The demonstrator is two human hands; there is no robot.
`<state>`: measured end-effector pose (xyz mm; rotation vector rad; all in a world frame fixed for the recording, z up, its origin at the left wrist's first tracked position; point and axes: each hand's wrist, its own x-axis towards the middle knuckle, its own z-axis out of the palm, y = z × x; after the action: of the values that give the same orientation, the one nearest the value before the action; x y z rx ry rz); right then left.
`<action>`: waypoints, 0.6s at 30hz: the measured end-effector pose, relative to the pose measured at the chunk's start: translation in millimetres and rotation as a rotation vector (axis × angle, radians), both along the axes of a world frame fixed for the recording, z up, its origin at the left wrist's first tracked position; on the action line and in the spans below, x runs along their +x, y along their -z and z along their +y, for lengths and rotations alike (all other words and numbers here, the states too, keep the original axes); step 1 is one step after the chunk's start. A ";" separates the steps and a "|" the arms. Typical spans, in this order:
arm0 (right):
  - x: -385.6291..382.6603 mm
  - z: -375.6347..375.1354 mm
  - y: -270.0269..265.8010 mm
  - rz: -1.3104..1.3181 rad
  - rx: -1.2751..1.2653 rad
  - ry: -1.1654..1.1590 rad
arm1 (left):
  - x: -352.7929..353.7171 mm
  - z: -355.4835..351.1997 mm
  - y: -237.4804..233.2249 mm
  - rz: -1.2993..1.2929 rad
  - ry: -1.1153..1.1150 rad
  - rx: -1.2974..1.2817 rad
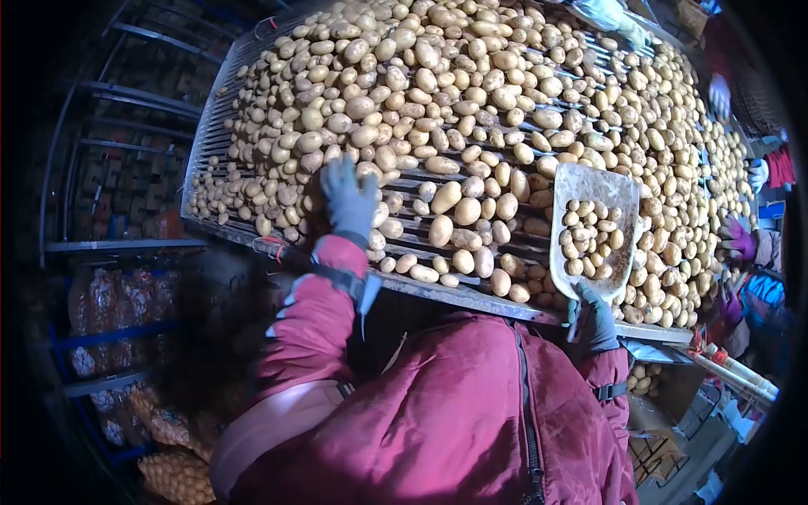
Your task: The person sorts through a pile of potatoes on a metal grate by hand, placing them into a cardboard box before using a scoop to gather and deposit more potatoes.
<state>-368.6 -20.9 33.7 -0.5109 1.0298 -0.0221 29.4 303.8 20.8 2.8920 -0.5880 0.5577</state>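
Many potatoes [446,196] lie spread over a slatted sorting table [412,290] in front of me. My left hand [349,198], in a grey glove, reaches over the potatoes left of the middle with its fingers apart. It is slightly blurred and nothing shows in its grasp. A worn white scoop [627,198] rests on the potatoes to the right, holding several small potatoes [589,240]. At its near end my gloved right hand [595,320] closes around the handle, which the fingers mostly hide.
Gloved hands of other people [739,238] show along the right side, and another glove [619,18] at the far edge. Metal racks [126,246] stand at left, above net sacks of potatoes [177,477]. Pale pipes [736,374] jut out at the right corner.
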 end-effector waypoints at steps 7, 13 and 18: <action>3.3 -0.7 1.2 0.049 0.019 -0.012 | 5.0 -15.4 45.6 0.218 0.080 0.225; 1.4 -6.7 16.0 0.088 -0.004 -0.027 | -77.9 -88.3 -23.0 0.580 0.534 -0.049; 2.1 2.2 9.2 0.061 -0.046 0.029 | 16.9 -34.0 10.9 0.432 0.012 -0.010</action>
<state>-366.5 -18.7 24.5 -0.5416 1.0985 -0.0564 46.2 269.8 10.0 2.8609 -0.5296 -0.0715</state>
